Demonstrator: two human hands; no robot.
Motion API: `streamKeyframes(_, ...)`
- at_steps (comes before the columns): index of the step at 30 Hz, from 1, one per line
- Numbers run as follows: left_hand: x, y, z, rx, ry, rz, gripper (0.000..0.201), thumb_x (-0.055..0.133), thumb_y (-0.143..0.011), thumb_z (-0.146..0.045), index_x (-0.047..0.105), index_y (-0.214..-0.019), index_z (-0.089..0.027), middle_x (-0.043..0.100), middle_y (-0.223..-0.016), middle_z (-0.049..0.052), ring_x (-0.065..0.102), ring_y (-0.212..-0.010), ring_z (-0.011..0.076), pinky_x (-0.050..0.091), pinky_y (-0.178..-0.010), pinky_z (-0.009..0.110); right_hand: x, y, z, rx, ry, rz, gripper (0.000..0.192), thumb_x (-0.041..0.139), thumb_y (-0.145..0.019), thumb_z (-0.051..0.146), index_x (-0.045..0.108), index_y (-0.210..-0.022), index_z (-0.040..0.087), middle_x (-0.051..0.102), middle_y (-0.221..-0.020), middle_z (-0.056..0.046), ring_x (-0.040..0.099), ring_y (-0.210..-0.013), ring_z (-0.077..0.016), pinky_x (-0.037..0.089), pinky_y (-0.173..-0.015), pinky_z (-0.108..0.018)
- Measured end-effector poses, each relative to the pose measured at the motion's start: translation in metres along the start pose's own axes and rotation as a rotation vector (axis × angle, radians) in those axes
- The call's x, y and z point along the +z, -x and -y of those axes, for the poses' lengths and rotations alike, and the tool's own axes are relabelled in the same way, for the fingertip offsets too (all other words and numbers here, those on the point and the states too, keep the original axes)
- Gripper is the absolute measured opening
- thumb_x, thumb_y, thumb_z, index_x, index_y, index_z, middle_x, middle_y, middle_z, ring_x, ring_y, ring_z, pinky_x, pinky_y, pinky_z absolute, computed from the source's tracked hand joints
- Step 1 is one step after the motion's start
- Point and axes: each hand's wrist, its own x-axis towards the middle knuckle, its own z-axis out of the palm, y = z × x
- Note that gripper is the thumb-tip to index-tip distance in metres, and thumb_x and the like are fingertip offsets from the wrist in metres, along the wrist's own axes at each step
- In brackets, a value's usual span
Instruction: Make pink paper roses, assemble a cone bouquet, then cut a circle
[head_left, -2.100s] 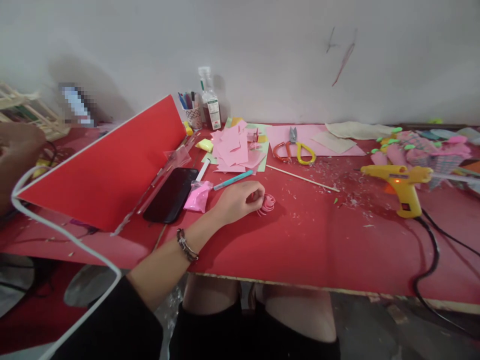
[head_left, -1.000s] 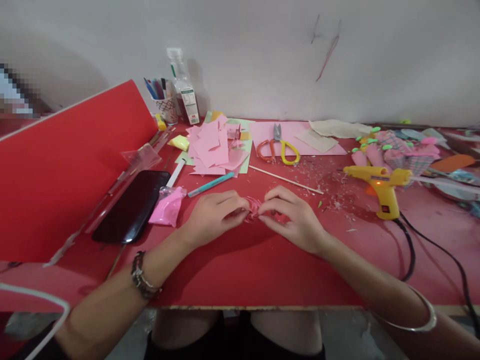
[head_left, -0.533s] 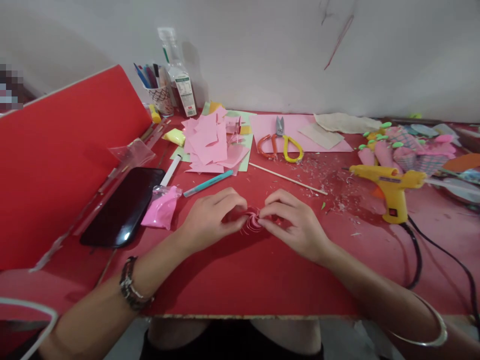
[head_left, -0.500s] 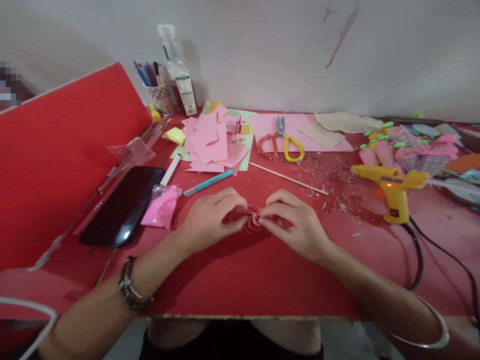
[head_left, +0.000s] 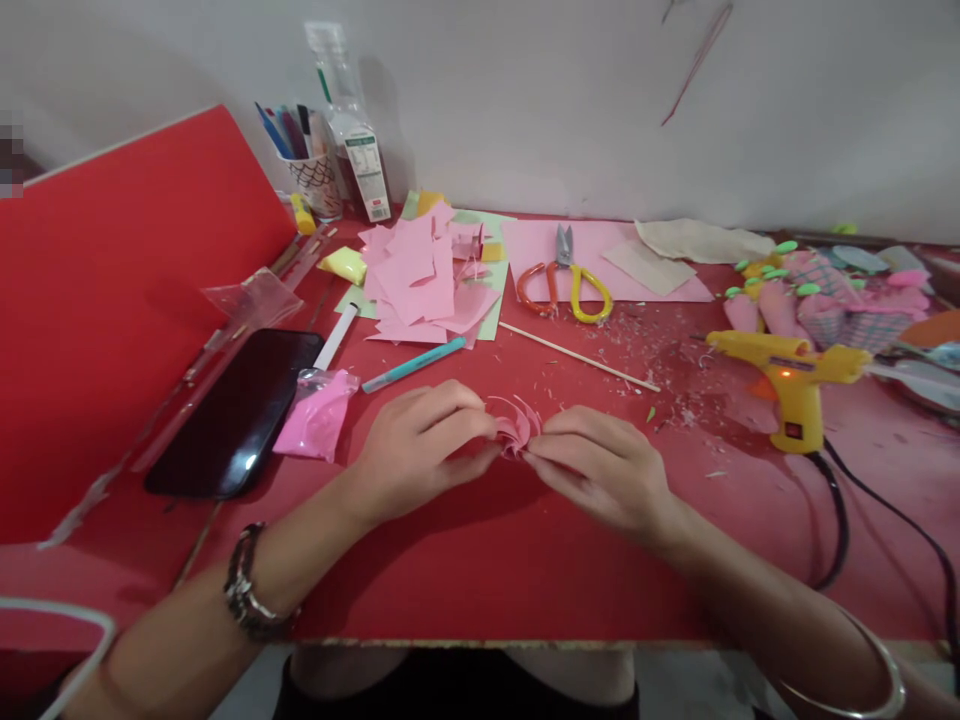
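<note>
Between my two hands, just above the red tabletop, is a small pink paper flower (head_left: 514,430) with thin curled petals. My left hand (head_left: 431,445) pinches its left side between thumb and fingers. On the other side, my right hand (head_left: 600,465) grips the lower right edge with its fingertips. The fingers cover part of the flower's rim. Beyond the hands lie a teal pen (head_left: 414,364) and a thin wooden stick (head_left: 577,357). Left of my left hand are a bag of pink clay (head_left: 319,418) and a black phone (head_left: 232,415).
Pink paper scraps (head_left: 412,280) are piled at the back, with scissors (head_left: 566,280) beside them. A yellow glue gun (head_left: 795,380), its light on, lies right, its cord trailing forward. A glass bottle (head_left: 364,165) and pen cup (head_left: 315,185) stand back left. A red board (head_left: 135,310) leans left.
The flower has tilted between my fingers, so its petals now stand up and spread more visibly. Both hands have shifted slightly, and the camera view has moved a little.
</note>
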Motion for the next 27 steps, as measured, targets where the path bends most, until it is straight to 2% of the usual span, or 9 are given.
streamKeyframes(7,0.0004,-0.0011,-0.0015,-0.01,0.009,0.046,0.005,0.052,-0.078,-0.018,0.052,-0.073,-0.018,0.057,-0.068,-0.002,0.054,-0.062,0.0081,0.045,-0.055,0.02,0.0025,0.001,-0.0017,0.021,-0.048,0.009,0.008,0.052,-0.08,0.013,0.055,-0.076,0.02,0.061,-0.071,0.0,0.054,-0.063,-0.0087,0.044,-0.056,-0.02)
streamKeyframes(12,0.0,-0.0013,-0.0012,-0.086,0.007,0.041,0.007,0.052,-0.079,-0.021,0.053,-0.073,-0.018,0.058,-0.069,-0.001,0.054,-0.061,0.0084,0.044,-0.054,0.02,0.0036,-0.0012,-0.0004,0.044,-0.073,-0.004,0.011,0.05,-0.081,0.013,0.055,-0.074,0.019,0.061,-0.068,-0.001,0.055,-0.063,-0.0091,0.045,-0.057,-0.02)
streamKeyframes(18,0.0006,0.0006,0.0009,-0.015,-0.069,0.057,0.004,0.052,-0.079,-0.019,0.056,-0.077,-0.019,0.059,-0.066,-0.003,0.055,-0.06,0.0085,0.043,-0.055,0.021,0.0039,-0.0019,0.0001,0.031,-0.09,0.006,0.01,0.05,-0.081,0.012,0.055,-0.074,0.018,0.062,-0.069,-0.002,0.055,-0.063,-0.0092,0.046,-0.056,-0.02)
streamKeyframes(27,0.0004,-0.0001,-0.0007,-0.021,-0.059,0.057,0.008,0.051,-0.079,-0.019,0.057,-0.075,-0.019,0.06,-0.065,-0.003,0.054,-0.058,0.0077,0.043,-0.054,0.02,0.0044,-0.0053,0.0027,0.111,-0.191,0.044,0.011,0.05,-0.081,0.014,0.058,-0.075,0.018,0.061,-0.07,-0.001,0.055,-0.064,-0.0088,0.046,-0.059,-0.021)
